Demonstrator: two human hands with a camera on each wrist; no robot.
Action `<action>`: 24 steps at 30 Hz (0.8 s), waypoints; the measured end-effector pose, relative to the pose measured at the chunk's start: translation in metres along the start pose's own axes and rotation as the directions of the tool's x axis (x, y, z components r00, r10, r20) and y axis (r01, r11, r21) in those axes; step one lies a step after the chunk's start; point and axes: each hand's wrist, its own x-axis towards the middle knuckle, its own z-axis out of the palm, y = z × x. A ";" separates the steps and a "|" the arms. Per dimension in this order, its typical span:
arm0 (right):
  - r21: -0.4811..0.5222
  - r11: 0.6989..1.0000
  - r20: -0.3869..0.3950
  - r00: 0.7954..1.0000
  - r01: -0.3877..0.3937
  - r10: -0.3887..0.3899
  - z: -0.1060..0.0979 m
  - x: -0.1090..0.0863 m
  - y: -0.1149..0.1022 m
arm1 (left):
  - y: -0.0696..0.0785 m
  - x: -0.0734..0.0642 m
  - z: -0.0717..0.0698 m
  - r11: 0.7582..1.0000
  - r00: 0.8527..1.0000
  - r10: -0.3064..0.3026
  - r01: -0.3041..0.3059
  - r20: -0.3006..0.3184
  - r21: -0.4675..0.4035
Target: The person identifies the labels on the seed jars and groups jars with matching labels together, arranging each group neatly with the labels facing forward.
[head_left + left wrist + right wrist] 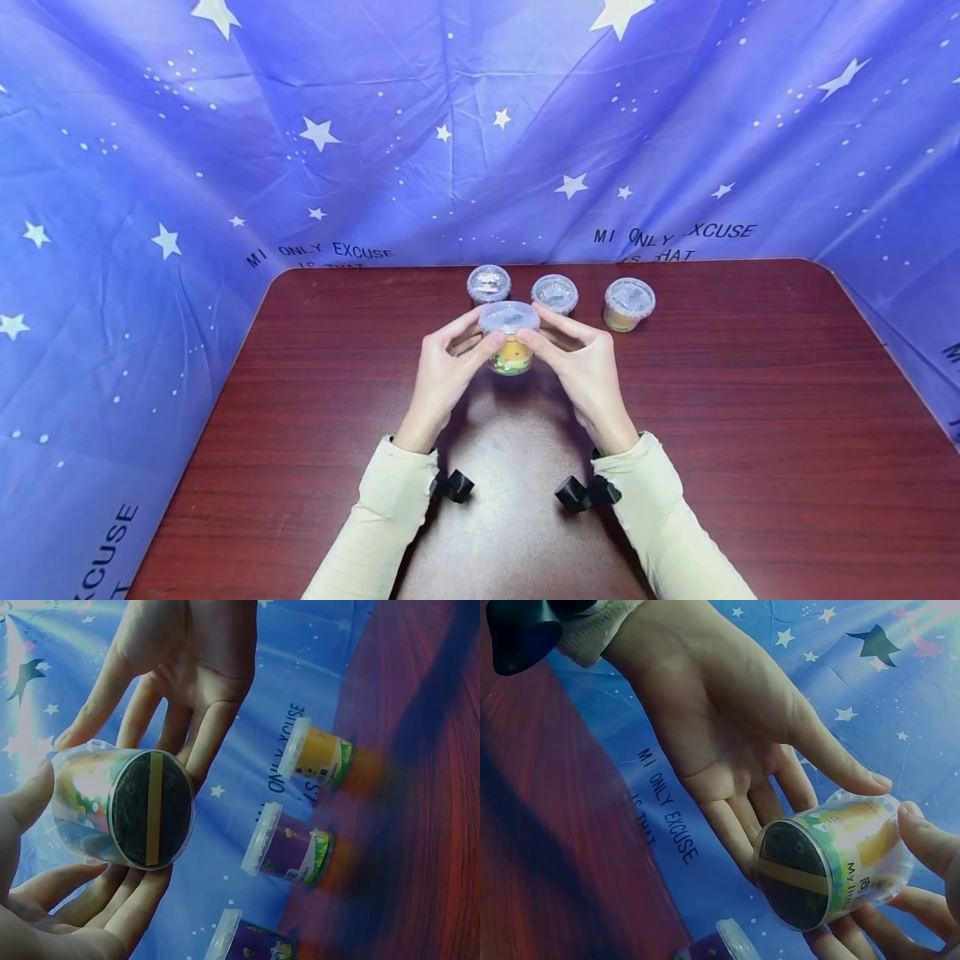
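A small clear plastic tub [512,360] with a yellow and green label and a clear lid [509,317] is held above the table between both hands. My left hand [441,375] grips its left side, thumb toward the front near the rim. On the other side my right hand [591,375] grips it the same way, and the two thumbs nearly meet. The lid is on the tub. In the left wrist view the tub's dark base [139,814] shows, crossed by a tan strip.
Behind the hands stand three more lidded tubs: a left tub [488,285], a middle tub [555,292] and a right tub [629,307]. The left wrist view shows two purple and one yellow. A blue star-printed cloth [450,167] hangs around the reddish-brown table [750,417].
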 end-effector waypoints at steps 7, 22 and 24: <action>0.017 1.000 0.062 0.998 -0.006 0.005 -0.005 -0.001 -0.005 | 0.001 -0.001 -0.002 0.999 0.999 -0.010 0.011 0.030 -0.032; 0.025 0.994 0.262 0.960 -0.111 0.100 -0.016 0.007 -0.002 | 0.000 0.000 -0.003 0.973 0.987 -0.044 0.077 0.153 -0.218; 0.027 0.994 0.245 0.965 -0.107 0.097 -0.016 0.007 -0.002 | 0.000 0.000 -0.003 0.974 0.986 -0.054 0.086 0.156 -0.210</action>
